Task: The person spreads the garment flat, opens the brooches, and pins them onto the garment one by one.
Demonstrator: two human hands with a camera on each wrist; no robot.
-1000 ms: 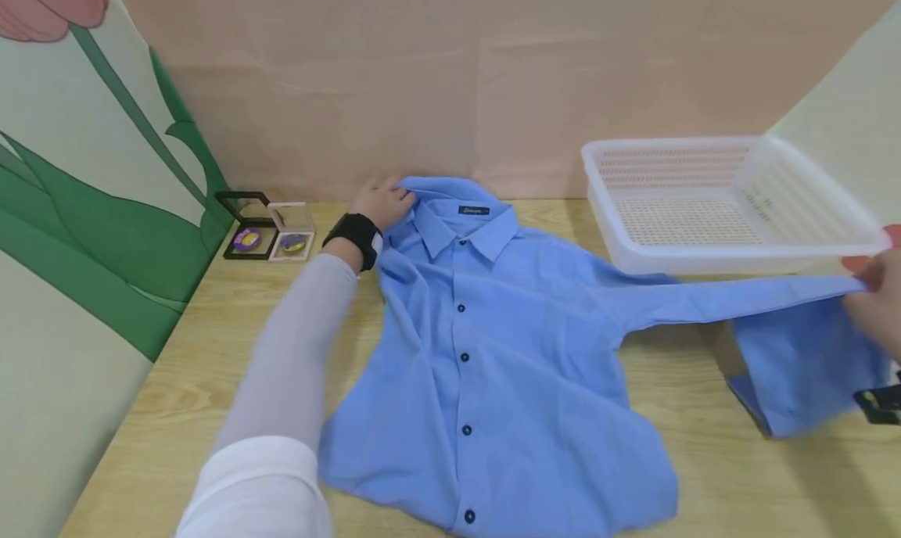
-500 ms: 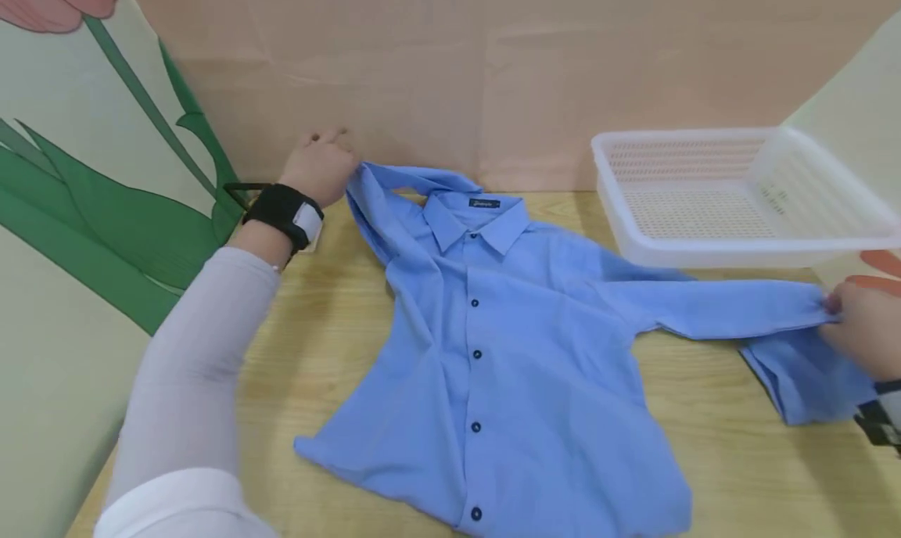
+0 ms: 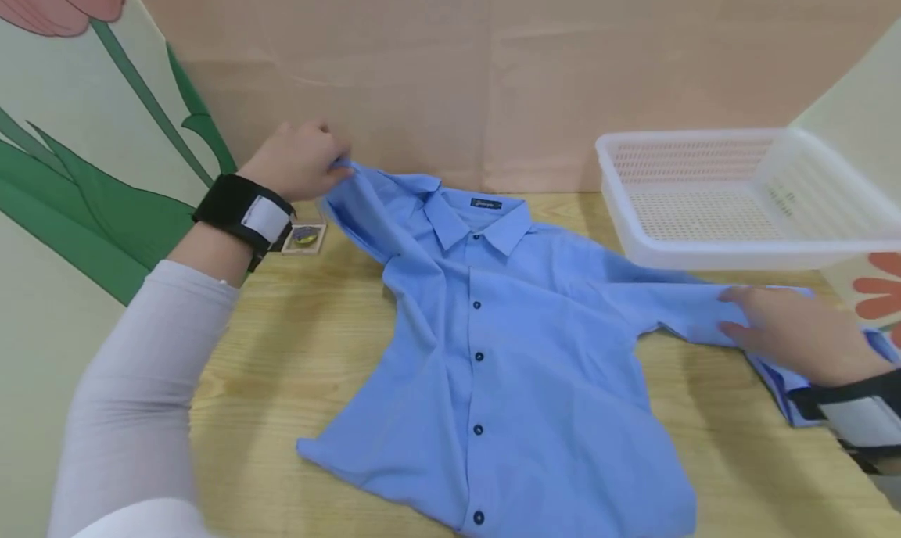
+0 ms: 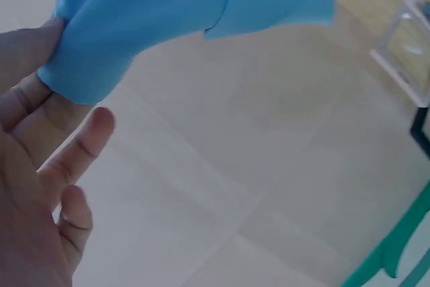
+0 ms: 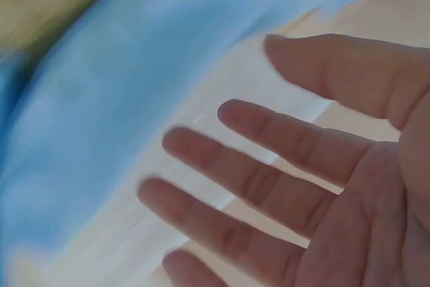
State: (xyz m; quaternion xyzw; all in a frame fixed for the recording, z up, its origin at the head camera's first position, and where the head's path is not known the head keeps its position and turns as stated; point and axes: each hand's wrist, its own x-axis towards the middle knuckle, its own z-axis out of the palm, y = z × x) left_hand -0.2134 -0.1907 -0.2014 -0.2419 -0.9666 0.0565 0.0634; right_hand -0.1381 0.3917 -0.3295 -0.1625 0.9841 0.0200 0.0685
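Observation:
A blue button-up shirt [image 3: 535, 350] lies front side up on the wooden table, its collar toward the back wall. At the upper left, my left hand [image 3: 303, 163] pinches the sleeve and holds it raised. The left wrist view shows the sleeve fabric [image 4: 148, 11] between thumb and fingers, with the other fingers loosely bent. Over the right-hand sleeve [image 3: 683, 307] is my right hand [image 3: 795, 331], which holds nothing. Its fingers are spread and straight in the right wrist view, with blurred blue cloth [image 5: 127, 92] beyond them.
A white perforated plastic basket [image 3: 746, 252] stands at the back right, close behind the sleeve. Near the left wrist sits a small open compact case [image 3: 304, 238], partly hidden by the hand. A folded blue cloth part [image 3: 781, 393] lies beneath the right hand. A beige wall backs the table.
My left hand has moved left from near the collar, pulling the sleeve out and up. My right hand has let go of the sleeve's end and moved left over it.

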